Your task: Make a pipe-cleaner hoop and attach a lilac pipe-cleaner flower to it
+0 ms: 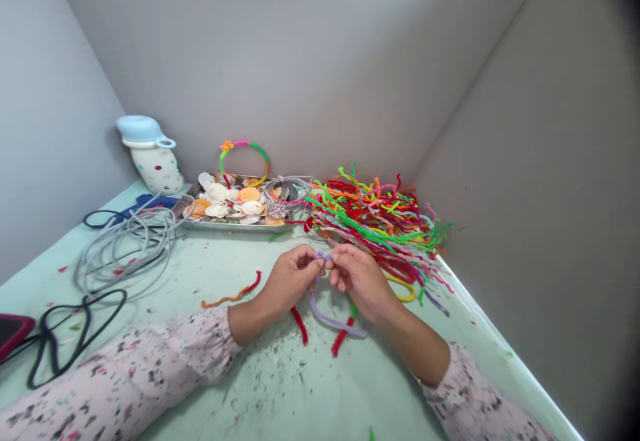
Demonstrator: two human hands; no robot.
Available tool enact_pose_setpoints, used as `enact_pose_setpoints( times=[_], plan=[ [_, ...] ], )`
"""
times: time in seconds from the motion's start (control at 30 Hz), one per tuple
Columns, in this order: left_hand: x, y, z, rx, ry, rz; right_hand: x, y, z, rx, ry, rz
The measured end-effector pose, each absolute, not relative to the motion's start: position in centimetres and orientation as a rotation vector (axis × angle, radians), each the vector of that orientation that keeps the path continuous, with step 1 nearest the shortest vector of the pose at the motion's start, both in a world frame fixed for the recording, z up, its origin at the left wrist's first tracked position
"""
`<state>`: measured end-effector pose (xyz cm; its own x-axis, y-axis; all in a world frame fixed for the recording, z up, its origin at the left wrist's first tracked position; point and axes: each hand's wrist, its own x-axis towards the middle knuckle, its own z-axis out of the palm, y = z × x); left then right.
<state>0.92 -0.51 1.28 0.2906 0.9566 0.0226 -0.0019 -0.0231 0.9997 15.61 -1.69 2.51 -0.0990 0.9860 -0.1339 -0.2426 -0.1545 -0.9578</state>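
Between my two hands is a lavender pipe cleaner (327, 319), its upper end bent into a small loop at my fingertips. My left hand (294, 274) pinches the loop from the left. From the other side my right hand (361, 275) grips the same end between thumb and fingers. The long tail hangs down and curves right, close to the table. Below it lie a short red piece (300, 325) and a red-and-green piece (344, 337), partly hidden. Left of my left hand rests an orange-and-red pipe cleaner (233, 297).
Behind my hands stands a metal tray (230, 225) of shells, with a multicoloured pipe-cleaner ring (260, 149) upright in it. A heap of pipe cleaners (380, 221) spreads to the right. Coiled grey cable (125, 247), a black cord (85, 301) and a blue-lidded bottle (156, 164) are at left.
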Motion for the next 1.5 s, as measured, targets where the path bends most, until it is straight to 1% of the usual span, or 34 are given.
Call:
enact_pose_setpoints(
  times=[0.3,0.87,1.2,1.4,1.5],
  plan=[
    [0.9,-0.5,1.2,1.316,0.936,1.035,15.9,-1.4,1.9,-1.136,-1.109,1.372],
    [0.7,-0.2,0.6,1.373,0.950,1.002,15.7,-1.6,1.7,-1.144,-1.126,1.356],
    [0.7,-0.2,0.7,1.373,0.939,0.972,16.0,-1.5,1.4,-1.180,-1.226,1.281],
    [0.6,-0.1,1.0,1.380,0.946,1.007,16.5,-1.5,2.4,-1.090,-1.275,1.370],
    [0.5,-0.1,1.1,1.400,0.949,1.006,17.0,-1.4,2.8,-1.116,-1.416,1.309]
  ],
)
